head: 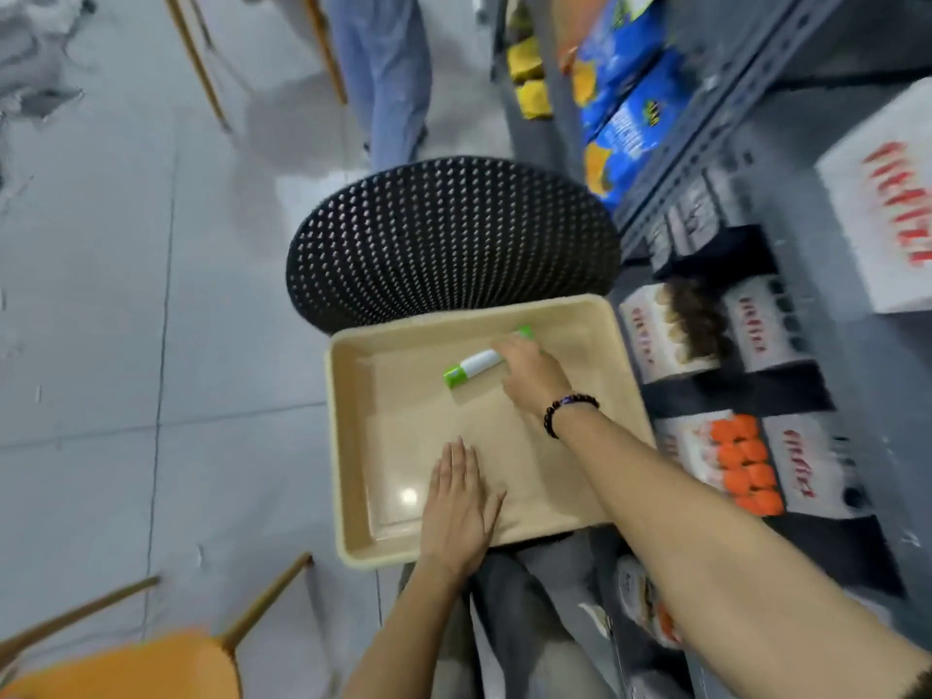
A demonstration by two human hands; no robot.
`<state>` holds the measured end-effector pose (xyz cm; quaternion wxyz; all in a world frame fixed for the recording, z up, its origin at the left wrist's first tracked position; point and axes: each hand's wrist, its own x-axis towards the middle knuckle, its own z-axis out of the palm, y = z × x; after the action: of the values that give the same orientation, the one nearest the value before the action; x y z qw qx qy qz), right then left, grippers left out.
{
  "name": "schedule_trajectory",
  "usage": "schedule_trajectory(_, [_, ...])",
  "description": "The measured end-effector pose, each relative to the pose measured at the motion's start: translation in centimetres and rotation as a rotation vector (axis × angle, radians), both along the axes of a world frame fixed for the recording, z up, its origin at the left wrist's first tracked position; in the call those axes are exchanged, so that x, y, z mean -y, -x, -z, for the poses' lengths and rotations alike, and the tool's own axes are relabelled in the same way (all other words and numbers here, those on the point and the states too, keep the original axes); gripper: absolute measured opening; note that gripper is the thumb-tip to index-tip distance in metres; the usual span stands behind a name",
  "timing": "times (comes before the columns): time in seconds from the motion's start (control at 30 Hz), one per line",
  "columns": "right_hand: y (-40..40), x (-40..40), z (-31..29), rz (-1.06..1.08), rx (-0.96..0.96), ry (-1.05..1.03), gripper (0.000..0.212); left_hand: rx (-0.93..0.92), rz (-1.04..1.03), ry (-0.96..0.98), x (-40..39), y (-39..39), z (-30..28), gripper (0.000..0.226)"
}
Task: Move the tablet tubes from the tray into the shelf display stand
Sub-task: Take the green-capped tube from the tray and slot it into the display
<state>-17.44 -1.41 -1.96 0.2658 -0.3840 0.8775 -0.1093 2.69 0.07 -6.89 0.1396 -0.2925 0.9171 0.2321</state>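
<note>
A beige tray (348, 446) rests on my lap. One green-and-white tablet tube (469, 368) lies in its far half. My right hand (532, 378), with a dark bead bracelet on the wrist, reaches over the tube's right part, fingertips touching it; a green end (525, 331) shows just beyond the fingers. Blur hides whether the fingers have closed. My left hand (456, 507) lies flat and open on the tray's near edge. On the grey shelf to the right stand white display stands with red lettering, one holding orange-capped tubes (744, 464).
A black perforated stool (449, 234) stands just beyond the tray. A person in jeans (383, 73) stands behind it. Blue snack bags (625, 93) fill the upper shelf. An orange chair (126, 668) sits at the lower left on the grey tiled floor.
</note>
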Motion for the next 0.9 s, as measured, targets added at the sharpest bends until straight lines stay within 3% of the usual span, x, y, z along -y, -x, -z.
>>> schedule_trajectory(0.07, [-0.4, 1.1, 1.9, -0.07, -0.068, -0.018, 0.044, -0.008, -0.026, 0.027, -0.2, -0.1, 0.3, 0.074])
schedule_trajectory(0.2, [-0.7, 2.4, 4.2, -0.002, -0.251, -0.151, 0.04, -0.03, -0.046, 0.064, -0.3, -0.2, 0.4, 0.074])
schedule_trajectory(0.37, [-0.3, 1.8, 5.2, -0.144, -0.537, -0.208, 0.033, -0.058, -0.053, 0.046, -0.4, -0.5, 0.6, 0.074])
schedule_trajectory(0.47, [0.5, 1.1, 4.9, -0.193, -0.6, -0.284, 0.029, -0.062, -0.049, 0.047, -0.5, -0.4, 0.6, 0.074])
schedule_trajectory(0.67, [2.3, -0.7, 4.1, -0.171, -0.401, -0.247, 0.029, -0.06, -0.04, 0.052, -0.4, -0.5, 0.3, 0.075])
schedule_trajectory(0.83, [2.8, -2.9, 0.2, 0.09, 0.049, 0.078, 0.03, -0.046, 0.028, 0.022, -0.2, -0.5, 0.1, 0.068])
schedule_trajectory(0.9, [2.5, -3.7, -2.2, 0.209, 0.134, 0.193, 0.032, -0.033, 0.091, 0.021, -0.1, -0.3, -0.4, 0.07])
